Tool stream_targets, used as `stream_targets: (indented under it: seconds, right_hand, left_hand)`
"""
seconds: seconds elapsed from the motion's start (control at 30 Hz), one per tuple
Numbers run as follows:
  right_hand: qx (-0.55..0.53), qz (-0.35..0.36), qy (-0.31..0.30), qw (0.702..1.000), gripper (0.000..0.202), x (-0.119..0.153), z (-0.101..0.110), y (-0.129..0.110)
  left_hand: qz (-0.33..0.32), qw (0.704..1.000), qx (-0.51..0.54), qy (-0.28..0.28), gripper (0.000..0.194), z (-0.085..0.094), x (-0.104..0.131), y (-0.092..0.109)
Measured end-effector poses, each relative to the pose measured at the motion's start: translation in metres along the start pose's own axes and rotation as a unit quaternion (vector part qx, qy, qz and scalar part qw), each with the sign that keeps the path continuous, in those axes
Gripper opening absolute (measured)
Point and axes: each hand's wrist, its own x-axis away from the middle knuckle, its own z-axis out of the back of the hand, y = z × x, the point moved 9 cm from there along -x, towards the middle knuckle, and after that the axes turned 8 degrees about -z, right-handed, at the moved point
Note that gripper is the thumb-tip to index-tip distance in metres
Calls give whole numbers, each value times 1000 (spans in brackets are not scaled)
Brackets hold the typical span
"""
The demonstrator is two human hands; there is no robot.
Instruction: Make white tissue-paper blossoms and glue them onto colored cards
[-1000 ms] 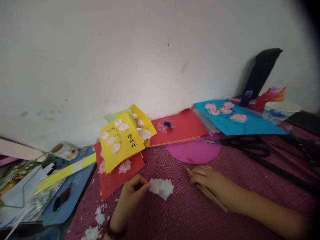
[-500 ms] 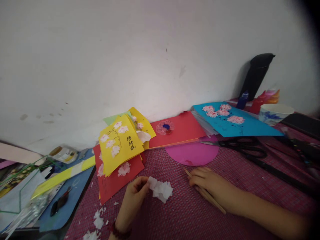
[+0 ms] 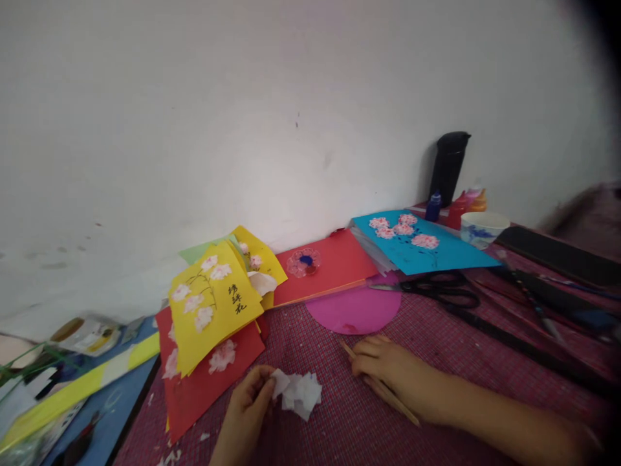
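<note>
Pinching white paper (image 3: pixel 301 393), left hand (image 3: pixel 246 409) neighbours red flowered card (image 3: pixel 198 396); right hand (image 3: pixel 392 370) grips stick (image 3: pixel 402 406), pink disc (image 3: pixel 352 310) beyond.

White paper scraps (image 3: pixel 303 393), slanting stick (image 3: pixel 395 400)

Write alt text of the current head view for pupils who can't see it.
The left hand pinches white paper; the right hand holds a wooden stick over a checked tablecloth. Beyond them lie a yellow flower card, scissors and a blue flower card.

Craft corner: scissors (image 3: pixel 421 285), flower cards (image 3: pixel 218 320), apparently paint bottles (image 3: pixel 433 208).
</note>
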Motion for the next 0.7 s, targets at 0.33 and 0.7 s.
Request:
stream_targets:
  seconds: [0.33, 0.7]
  right_hand:
    - [-20, 1, -5, 1000, 7, 1, -2, 3]
    - [-17, -6, -14, 1000, 8, 2, 0, 1]
  left_hand:
    - [-4, 995, -40, -93, 41, -22, -1, -4]
    - [-25, 981, -179, -69, 32, -27, -5, -8]
